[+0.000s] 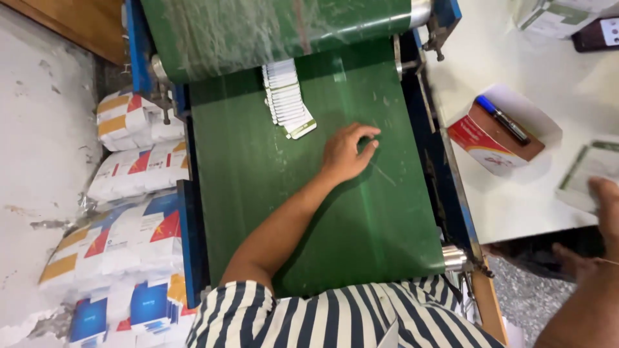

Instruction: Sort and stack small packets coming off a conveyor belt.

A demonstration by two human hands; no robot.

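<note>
**My hand waits on the green belt**

My left hand (345, 153) rests flat on the green belt (322, 219), fingers loose and empty. The row of small white packets (287, 100) lies just beyond my fingertips. My right hand (606, 206) presses a paper, grip unclear.

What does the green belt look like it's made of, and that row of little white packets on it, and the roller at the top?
Green belt: probably rubbery or coated fabric, matte, scuffed with pale scratches. White packets: seemingly thin card or paper, flat, overlapping like shingles. Roller: green-covered, wrapped in what looks like clear, wrinkled plastic film, with a shiny metal end. The left hand rests on the belt.
</note>
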